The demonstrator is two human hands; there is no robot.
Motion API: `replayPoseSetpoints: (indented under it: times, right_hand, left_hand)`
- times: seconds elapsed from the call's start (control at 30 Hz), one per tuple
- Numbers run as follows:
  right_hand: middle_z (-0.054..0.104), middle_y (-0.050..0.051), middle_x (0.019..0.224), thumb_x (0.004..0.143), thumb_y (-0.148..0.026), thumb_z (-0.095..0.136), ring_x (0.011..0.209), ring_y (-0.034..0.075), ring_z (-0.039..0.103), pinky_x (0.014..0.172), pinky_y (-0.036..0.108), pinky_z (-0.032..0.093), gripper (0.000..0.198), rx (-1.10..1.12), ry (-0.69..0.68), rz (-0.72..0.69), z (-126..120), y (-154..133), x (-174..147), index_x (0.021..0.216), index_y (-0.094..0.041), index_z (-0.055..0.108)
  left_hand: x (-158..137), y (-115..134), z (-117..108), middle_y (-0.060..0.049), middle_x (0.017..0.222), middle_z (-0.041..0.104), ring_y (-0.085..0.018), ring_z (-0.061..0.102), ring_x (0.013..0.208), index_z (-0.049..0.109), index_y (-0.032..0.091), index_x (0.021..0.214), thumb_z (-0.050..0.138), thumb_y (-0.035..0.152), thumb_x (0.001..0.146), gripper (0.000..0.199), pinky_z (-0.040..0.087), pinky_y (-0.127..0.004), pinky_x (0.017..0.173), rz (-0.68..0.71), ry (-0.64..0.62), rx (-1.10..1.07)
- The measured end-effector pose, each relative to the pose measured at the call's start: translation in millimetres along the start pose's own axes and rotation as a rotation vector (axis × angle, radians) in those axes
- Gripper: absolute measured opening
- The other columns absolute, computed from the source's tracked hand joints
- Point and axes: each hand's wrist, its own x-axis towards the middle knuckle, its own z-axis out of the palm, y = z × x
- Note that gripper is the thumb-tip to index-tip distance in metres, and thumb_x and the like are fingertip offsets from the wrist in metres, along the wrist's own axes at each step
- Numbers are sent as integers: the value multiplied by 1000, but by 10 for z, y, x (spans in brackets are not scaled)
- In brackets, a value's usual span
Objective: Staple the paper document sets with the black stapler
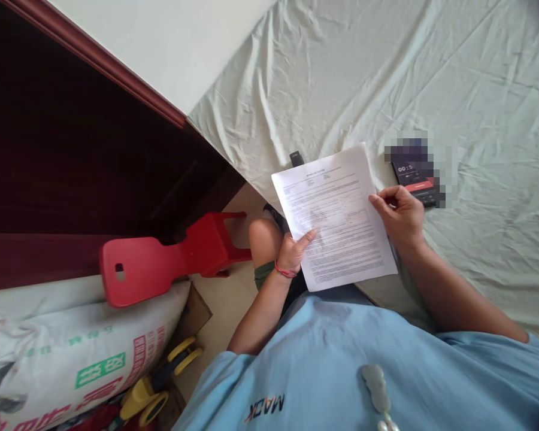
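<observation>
A stack of printed paper sheets [341,239] is held up in front of my body, its text facing me. My left hand [295,250] grips the lower left edge, thumb on top of the page and the other fingers hidden behind. At the right edge, my right hand [402,216] pinches the paper between thumb and forefinger. Just beyond the right hand lies a phone [415,172], partly pixelated, with digits on its screen. A small black object [296,158] pokes out behind the top left corner of the sheets.
A pale wrinkled sheet [489,120] covers the surface ahead and to the right. On the left stand a red plastic chair [135,269], a printed white sack [90,353] and a toy with yellow wheels [146,398]. Dark wooden furniture [81,149] rises behind the chair.
</observation>
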Motion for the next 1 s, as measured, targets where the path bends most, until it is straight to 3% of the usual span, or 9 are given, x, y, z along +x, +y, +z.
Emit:
replayPoseSetpoints:
  times: [0.13,0.3,0.53,0.73,0.83,1.0]
  right_hand:
    - [62,0,69,89,-50,79,64,20,55,66,39,47,28,-131,-33,-32,-51,-33,8,77,-29,64]
    - [67,6,81,98,-46,66,72,24,60,74,44,51,26,-245,-41,-158,-57,-84,-25,77,-31,62]
    - [68,4,81,94,-44,72,71,24,61,73,43,50,25,-283,-59,-156,-43,-60,-56,77,-30,59]
    - [69,6,81,100,-43,64,74,24,65,72,40,47,28,-338,-67,-233,-33,7,-38,77,-28,61]
    - [67,4,78,99,-41,64,71,22,63,70,37,46,27,-334,-40,-278,-17,56,-15,77,-27,59]
    - [63,2,74,99,-41,63,67,20,59,68,35,45,29,-327,-30,-276,-1,92,0,75,-27,55]
  left_hand:
    - [19,10,1,-14,117,84,-35,80,112,87,16,103,106,51,58,60,62,-50,108,-4,-11,30]
    - [54,19,14,-14,111,85,-36,82,106,87,15,102,107,54,56,64,63,-52,106,-23,-20,32]
    - [35,-7,-6,-16,118,84,-36,80,112,86,14,104,105,56,59,65,62,-50,107,-19,-20,63]
    - [51,-70,-68,-17,119,83,-36,79,117,83,13,106,101,62,66,66,59,-52,114,27,-68,95]
    - [81,-132,-102,-17,125,81,-36,77,123,81,13,115,93,70,75,71,56,-53,118,100,-63,103]
    - [136,-234,-158,-12,139,77,-29,71,132,74,21,128,80,76,88,68,52,-44,121,304,57,182]
